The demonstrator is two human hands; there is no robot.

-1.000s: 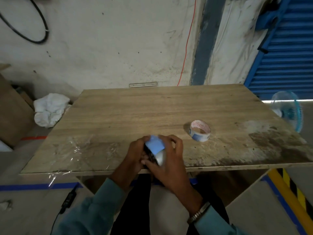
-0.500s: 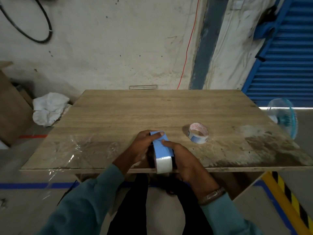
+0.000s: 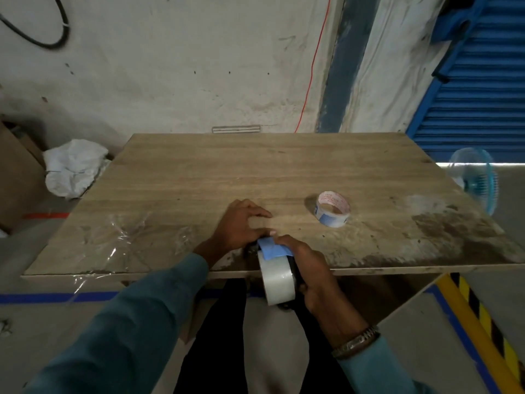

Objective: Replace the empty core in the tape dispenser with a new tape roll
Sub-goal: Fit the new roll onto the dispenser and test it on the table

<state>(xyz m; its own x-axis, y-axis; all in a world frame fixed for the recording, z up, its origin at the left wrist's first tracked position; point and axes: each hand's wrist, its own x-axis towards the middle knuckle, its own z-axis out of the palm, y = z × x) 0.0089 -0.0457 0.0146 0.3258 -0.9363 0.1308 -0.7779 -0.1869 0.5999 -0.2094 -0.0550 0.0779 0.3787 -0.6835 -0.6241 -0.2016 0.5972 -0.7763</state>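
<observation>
At the near edge of the wooden tabletop (image 3: pixel 199 172), about 6 o'clock, the right hand (image 3: pixel 309 268) grips a black tape dispenser (image 3: pixel 294 275) holding a clear tape roll (image 3: pixel 277 280) with a blue tab (image 3: pixel 272 248). The left hand (image 3: pixel 241 227) pinches that tab, other fingers spread. An empty core (image 3: pixel 333 208) lies apart at 3 o'clock.

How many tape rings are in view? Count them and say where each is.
2. A clear tape roll is in the dispenser held at the table's near edge; an empty core lies alone further right. None seems hidden.
</observation>
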